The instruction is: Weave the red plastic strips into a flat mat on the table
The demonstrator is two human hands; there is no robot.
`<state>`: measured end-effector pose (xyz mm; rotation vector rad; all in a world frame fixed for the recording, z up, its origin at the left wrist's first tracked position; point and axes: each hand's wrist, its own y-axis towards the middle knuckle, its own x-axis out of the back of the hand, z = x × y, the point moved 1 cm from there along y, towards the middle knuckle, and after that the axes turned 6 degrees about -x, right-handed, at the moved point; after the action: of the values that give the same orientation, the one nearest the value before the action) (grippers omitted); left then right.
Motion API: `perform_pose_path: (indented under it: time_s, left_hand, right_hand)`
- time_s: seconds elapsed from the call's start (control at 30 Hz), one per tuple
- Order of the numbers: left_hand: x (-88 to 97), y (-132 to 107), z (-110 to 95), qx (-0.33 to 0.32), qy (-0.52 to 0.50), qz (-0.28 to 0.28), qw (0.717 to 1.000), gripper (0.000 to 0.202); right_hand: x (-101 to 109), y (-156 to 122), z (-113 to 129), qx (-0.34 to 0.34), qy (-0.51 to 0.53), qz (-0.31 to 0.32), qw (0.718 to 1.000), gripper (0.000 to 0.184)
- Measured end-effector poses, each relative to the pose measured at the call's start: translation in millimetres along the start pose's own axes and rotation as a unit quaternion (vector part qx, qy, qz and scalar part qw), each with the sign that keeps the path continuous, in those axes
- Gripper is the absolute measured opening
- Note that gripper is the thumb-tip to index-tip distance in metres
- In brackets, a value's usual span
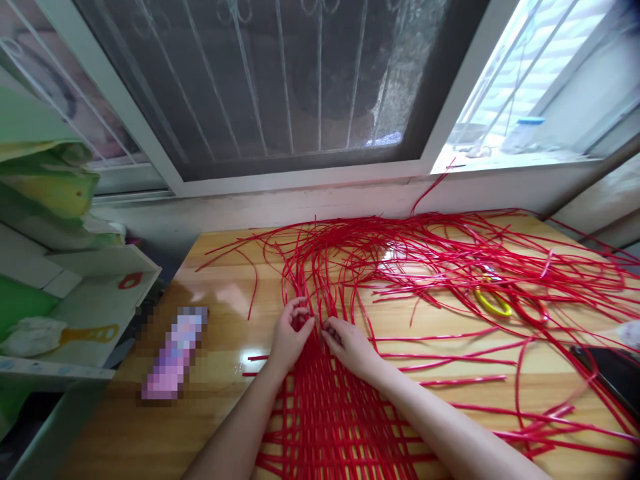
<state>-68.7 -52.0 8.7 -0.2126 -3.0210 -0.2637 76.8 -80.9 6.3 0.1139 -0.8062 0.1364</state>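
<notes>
A half-woven mat of red plastic strips [340, 427] lies on the wooden table in front of me, its loose ends fanning away toward the wall. At its upper edge, my left hand [293, 333] curls its fingers around the upright red strips, thumb pointing inward. Just to the right, my right hand [350, 343] pinches a strip between thumb and forefinger. Only a small gap separates the fingertips of the two hands. Finger parts hide exactly which strips are gripped. Cross strips [460, 360] stick out from the weave's right side.
A tangle of loose red strips [400, 247] covers the table's far side. Yellow-and-orange-handled scissors [493, 303] lie among them. A black phone [613, 377] is at the right edge, a blurred pink-purple object [175, 353] at left. A barred window [280, 87] rises behind the table [220, 373].
</notes>
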Motion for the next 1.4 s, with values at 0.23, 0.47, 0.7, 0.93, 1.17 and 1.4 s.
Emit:
perform_pose_path:
  time_s: [0.23, 0.47, 0.7, 0.93, 1.17, 1.4]
  left_hand:
    - [3.8, -12.1, -13.9, -0.184, 0.074, 0.079, 0.977, 0.013]
    - [-2.5, -11.7, -16.1, -0.193, 0.262, -0.004, 0.946, 0.017]
    - [19.1, 1.0, 8.0, -0.017, 0.125, -0.023, 0.992, 0.032]
    - [35.3, 8.4, 6.5, 0.031, 0.055, 0.139, 0.988, 0.028]
    - [37.1, 6.1, 6.3, 0.016, 0.117, 0.172, 0.978, 0.028]
    - [30.1, 6.5, 7.8, 0.008, 0.09, 0.102, 0.991, 0.021]
  right_hand:
    - [-2.3, 1.5, -2.6, -0.022, -0.044, 0.011, 0.999, 0.014]
    - [-2.3, 0.5, -0.7, -0.017, -0.087, 0.03, 0.996, 0.014]
    - [2.6, -3.6, 0.4, 0.021, -0.041, 0.023, 0.999, 0.01]
    - [16.5, -15.0, 9.0, 0.081, -0.07, 0.016, 0.994, 0.022]
    - [14.9, -2.2, 20.8, 0.088, -0.107, 0.091, 0.986, 0.015]
    - [-2.4, 3.2, 16.0, 0.047, -0.116, 0.058, 0.99, 0.006]
